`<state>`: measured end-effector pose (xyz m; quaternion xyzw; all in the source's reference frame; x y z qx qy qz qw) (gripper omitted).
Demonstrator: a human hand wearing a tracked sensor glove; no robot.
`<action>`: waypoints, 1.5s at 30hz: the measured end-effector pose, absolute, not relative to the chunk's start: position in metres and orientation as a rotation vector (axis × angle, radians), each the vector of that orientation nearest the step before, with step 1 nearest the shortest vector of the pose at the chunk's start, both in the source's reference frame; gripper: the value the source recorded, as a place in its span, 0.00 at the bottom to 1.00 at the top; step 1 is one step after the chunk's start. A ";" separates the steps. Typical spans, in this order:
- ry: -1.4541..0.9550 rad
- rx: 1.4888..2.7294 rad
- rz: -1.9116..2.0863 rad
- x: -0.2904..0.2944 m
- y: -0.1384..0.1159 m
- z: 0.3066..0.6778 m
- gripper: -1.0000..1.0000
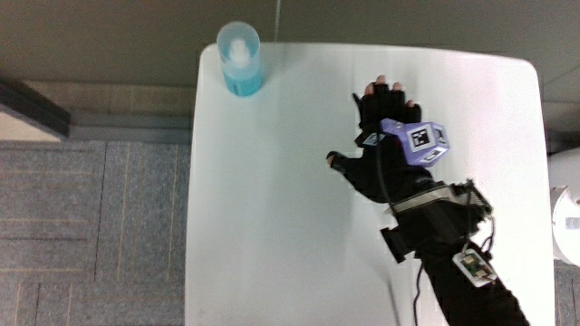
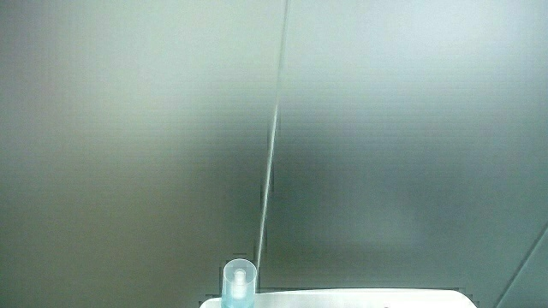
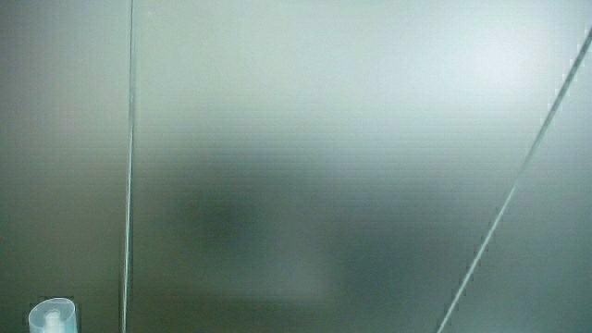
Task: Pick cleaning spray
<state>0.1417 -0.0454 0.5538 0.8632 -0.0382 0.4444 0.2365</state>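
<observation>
The cleaning spray [image 1: 240,60], a pale blue bottle with a clear cap, stands upright at a corner of the white desk [image 1: 272,226], close to two of its edges and farther from the person than anything else on it. Both side views show mostly a pale wall; only the bottle's cap pokes into them [image 2: 239,282] [image 3: 50,316], so the main view has to carry the account.

The hand [image 1: 385,149], in its black glove with the patterned cube [image 1: 415,142] on its back, lies over bare desk well apart from the bottle and nearer to the person. Its fingers [image 1: 381,95] are loosely spread, the thumb out to one side, and they hold nothing. The grasp does not appear to have begun.

The main hazard is probably the bottle's position. It stands so near the desk's corner that a knock from an approaching knuckle or fingertip could tip it or push it over the edge onto the carpet [image 1: 91,226]. A tall, narrow, smooth bottle is likely to topple if touched high up, near the cap. A grip that closes only on the cap might also slip or pull the cap off. Closing around the body, lower down, looks the safer choice.
</observation>
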 end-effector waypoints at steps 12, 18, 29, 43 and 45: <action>-0.143 2.367 1.282 0.117 -0.066 0.532 0.50; -0.118 2.303 1.378 0.103 -0.073 0.532 0.50; -0.149 2.094 1.760 0.110 -0.081 0.559 0.50; -0.134 1.782 2.094 0.116 -0.080 0.578 0.50; -0.155 1.787 2.088 0.115 -0.081 0.575 0.50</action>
